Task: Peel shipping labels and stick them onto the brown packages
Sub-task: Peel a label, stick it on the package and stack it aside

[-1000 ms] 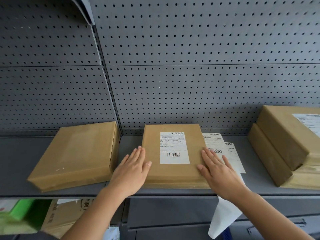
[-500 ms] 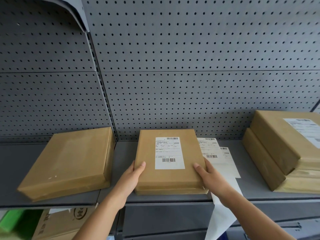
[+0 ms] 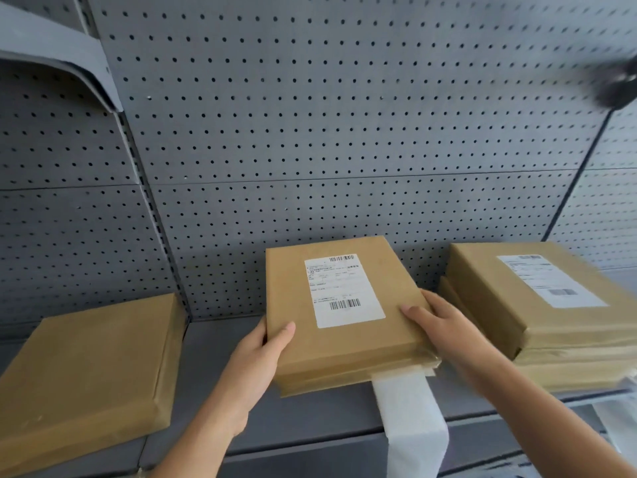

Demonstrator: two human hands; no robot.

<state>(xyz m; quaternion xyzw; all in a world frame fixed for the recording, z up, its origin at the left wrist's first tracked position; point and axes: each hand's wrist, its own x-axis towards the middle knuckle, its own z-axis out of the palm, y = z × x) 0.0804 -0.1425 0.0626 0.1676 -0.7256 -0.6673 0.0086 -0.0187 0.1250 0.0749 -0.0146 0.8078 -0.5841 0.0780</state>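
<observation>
A flat brown package (image 3: pixel 293 291) with a white shipping label (image 3: pixel 343 291) stuck on top is lifted off the grey shelf (image 3: pixel 220 343), tilted up at the back. My left hand (image 3: pixel 256 360) grips its left front edge, thumb on top. My right hand (image 3: pixel 444 326) grips its right edge, thumb on top. A white strip of label backing (image 3: pixel 410 419) hangs over the shelf's front edge below the package. The loose labels under it are hidden.
An unlabelled brown package (image 3: pixel 86 370) lies at the left on the shelf. A stack of brown packages (image 3: pixel 510 305), the top one labelled, stands at the right. A grey pegboard wall (image 3: pixel 344 132) rises behind. A shelf bracket (image 3: pixel 62 53) juts out at upper left.
Both hands went from lying flat on the labelled package to gripping its sides. They have lifted it off the shelf and carried it to the right, toward the stack.
</observation>
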